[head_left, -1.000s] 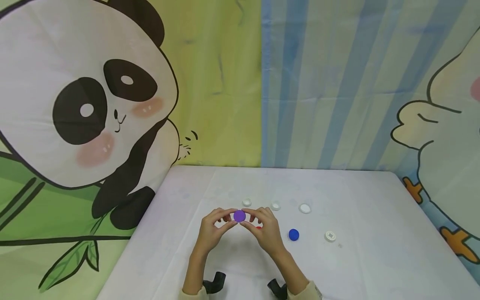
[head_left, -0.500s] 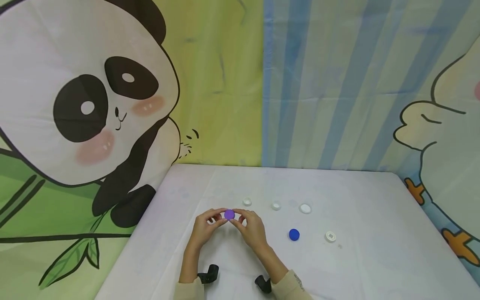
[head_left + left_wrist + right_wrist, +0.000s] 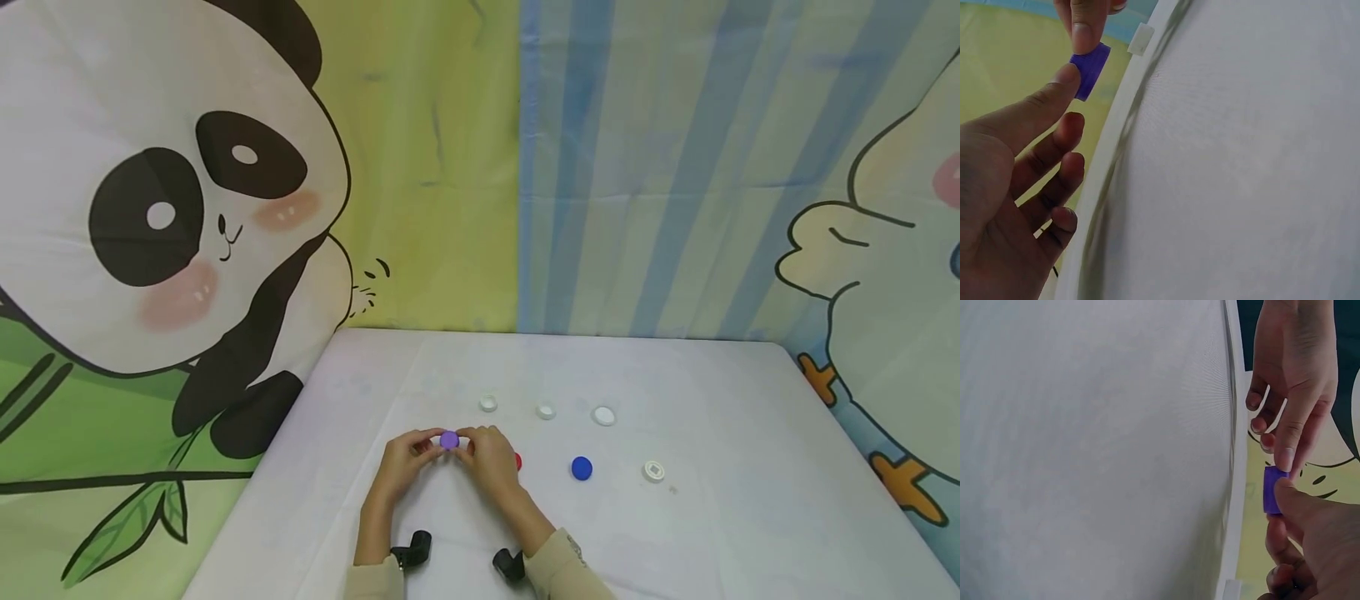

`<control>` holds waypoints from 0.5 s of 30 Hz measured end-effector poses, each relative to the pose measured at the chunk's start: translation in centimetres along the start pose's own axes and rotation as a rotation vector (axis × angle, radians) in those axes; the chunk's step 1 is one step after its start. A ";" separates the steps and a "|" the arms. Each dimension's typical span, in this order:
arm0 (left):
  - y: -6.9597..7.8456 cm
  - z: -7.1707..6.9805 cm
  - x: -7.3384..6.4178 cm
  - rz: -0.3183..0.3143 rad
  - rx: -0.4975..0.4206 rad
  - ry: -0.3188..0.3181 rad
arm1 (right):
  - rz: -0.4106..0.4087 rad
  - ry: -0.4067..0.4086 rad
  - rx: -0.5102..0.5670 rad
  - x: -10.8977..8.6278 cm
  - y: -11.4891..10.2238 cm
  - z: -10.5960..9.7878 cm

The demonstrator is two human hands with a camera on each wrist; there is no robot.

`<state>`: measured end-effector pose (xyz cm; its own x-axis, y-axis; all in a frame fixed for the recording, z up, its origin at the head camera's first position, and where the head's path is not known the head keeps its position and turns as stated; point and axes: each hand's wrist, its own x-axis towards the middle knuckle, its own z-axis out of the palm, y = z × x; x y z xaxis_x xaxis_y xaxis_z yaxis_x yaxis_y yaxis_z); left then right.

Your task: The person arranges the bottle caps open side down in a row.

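I had both hands closed on one small thing: the left hand (image 3: 401, 464) pinched the near-left edge of the purple disc (image 3: 449, 440) and the right hand (image 3: 487, 458) pinched its right edge, thumb and finger each, so the disc sat squarely between the two sets of fingertips, its round face toward the head camera. The wrist views showed it against the backdrop, so I took it to be lifted clear of the worktop (image 3: 750, 417). It looked like stiff, light plastic, not fragile; I judged the short side wall to be the place to hold, opposite points of the rim, with little squeeze. The wall seemed smooth, so a fingertip set too near its edge could slip, and something that small might easily flick away. Just right of the grip, a red disc (image 3: 518, 461) showed as a sliver behind the right hand. Beyond the grip, slightly right, lay a white cap (image 3: 488, 403), then a second white cap (image 3: 546, 412). Further right came a blue disc (image 3: 581, 468), a third white cap (image 3: 604, 416) and, furthest out, a white ring-marked piece (image 3: 654, 472). The backdrop (image 3: 450, 250) hung behind everything.
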<state>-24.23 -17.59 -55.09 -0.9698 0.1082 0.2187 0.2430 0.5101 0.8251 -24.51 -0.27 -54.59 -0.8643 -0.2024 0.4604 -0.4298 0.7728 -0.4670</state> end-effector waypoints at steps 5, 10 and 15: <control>-0.4 0.1 -0.2 -0.033 0.062 -0.043 | 0.019 -0.077 -0.010 -0.3 0.0 0.1; -0.8 0.2 -0.3 -0.029 0.128 -0.081 | 0.033 -0.134 -0.038 -0.4 0.2 0.4; -1.1 0.2 -0.4 0.088 0.161 -0.077 | 0.030 -0.142 -0.068 -0.4 0.2 0.6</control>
<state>-24.13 -18.04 -56.23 -0.9452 0.2203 0.2411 0.3265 0.6249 0.7092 -24.41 -0.38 -55.40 -0.9068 -0.2579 0.3334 -0.3887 0.8176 -0.4249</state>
